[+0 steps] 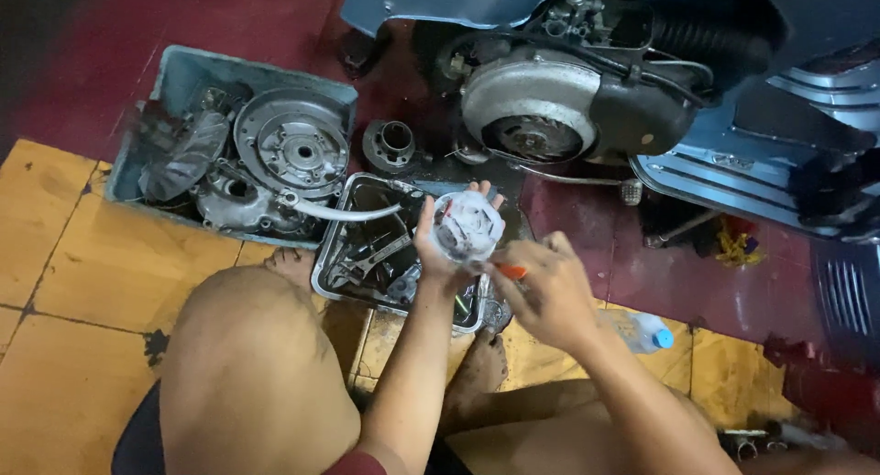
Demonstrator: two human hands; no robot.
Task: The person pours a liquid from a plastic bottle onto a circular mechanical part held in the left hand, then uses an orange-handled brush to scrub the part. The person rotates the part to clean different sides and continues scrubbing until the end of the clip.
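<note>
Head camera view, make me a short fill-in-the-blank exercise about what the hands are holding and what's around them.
1. The left hand holds up a round ____ part.
2. The right hand grips a tool with an ____ handle.
3. Below the hands sits a metal ____ of tools.
4. The plastic bottle has a ____ cap.

Missing words: metal; orange; tray; blue
</note>
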